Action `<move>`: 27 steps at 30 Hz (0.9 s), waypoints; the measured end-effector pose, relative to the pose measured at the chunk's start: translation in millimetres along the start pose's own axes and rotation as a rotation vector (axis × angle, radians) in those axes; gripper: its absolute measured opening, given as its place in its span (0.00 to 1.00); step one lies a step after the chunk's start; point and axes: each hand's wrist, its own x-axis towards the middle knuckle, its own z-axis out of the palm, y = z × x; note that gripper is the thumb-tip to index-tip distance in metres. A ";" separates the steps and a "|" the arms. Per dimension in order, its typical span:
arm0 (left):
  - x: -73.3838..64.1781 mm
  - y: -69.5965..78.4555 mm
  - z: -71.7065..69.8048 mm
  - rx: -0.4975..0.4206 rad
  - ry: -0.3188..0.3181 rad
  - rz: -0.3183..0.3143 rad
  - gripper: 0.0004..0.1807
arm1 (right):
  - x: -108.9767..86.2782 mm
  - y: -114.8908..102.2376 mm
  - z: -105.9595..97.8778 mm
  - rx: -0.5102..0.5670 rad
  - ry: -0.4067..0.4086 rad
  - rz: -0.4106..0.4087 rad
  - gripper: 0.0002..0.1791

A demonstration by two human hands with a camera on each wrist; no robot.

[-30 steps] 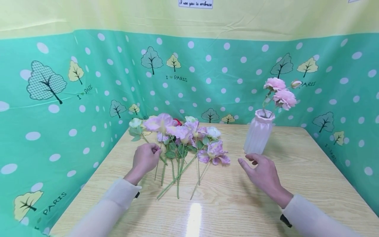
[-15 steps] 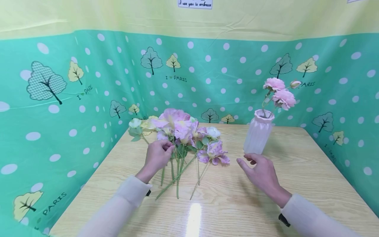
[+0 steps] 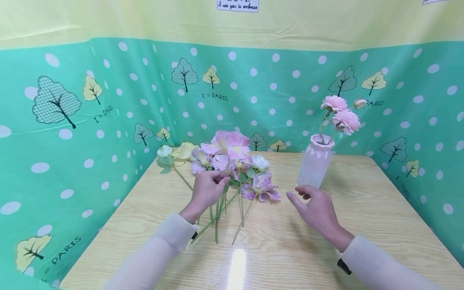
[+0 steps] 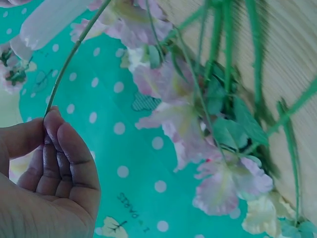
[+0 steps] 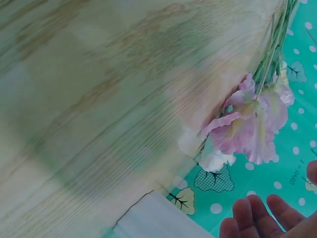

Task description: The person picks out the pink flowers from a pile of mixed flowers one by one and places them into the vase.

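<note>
My left hand pinches the thin green stem of a pink-purple artificial flower between thumb and fingers. That bloom stands above a pile of lilac flowers lying on the table with stems toward me. At the right, my right hand holds nothing; its fingers are loosely bent in front of a ribbed whitish vase. Two pink flowers and a bud stand in the vase. In the right wrist view, the fingers are apart from the lilac bloom.
A yellow flower and a white flower lie at the pile's left end, and another white flower on its right. The wooden table meets a green dotted cloth at its back and sides.
My left hand has moved right across the pile, carrying the pink-purple flower with it. The right hand has barely shifted, and the vase stands in the same place.
</note>
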 end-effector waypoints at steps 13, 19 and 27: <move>-0.1 15.2 17.4 -0.031 -0.027 0.050 0.04 | 0.4 -7.3 1.2 0.011 -0.006 -0.003 0.19; -1.5 22.3 25.9 -0.023 -0.034 0.071 0.04 | 1.0 -13.4 3.0 0.027 -0.008 -0.011 0.19; -1.3 32.2 37.2 -0.047 -0.067 0.074 0.04 | 2.7 -21.1 6.6 0.047 -0.005 -0.043 0.17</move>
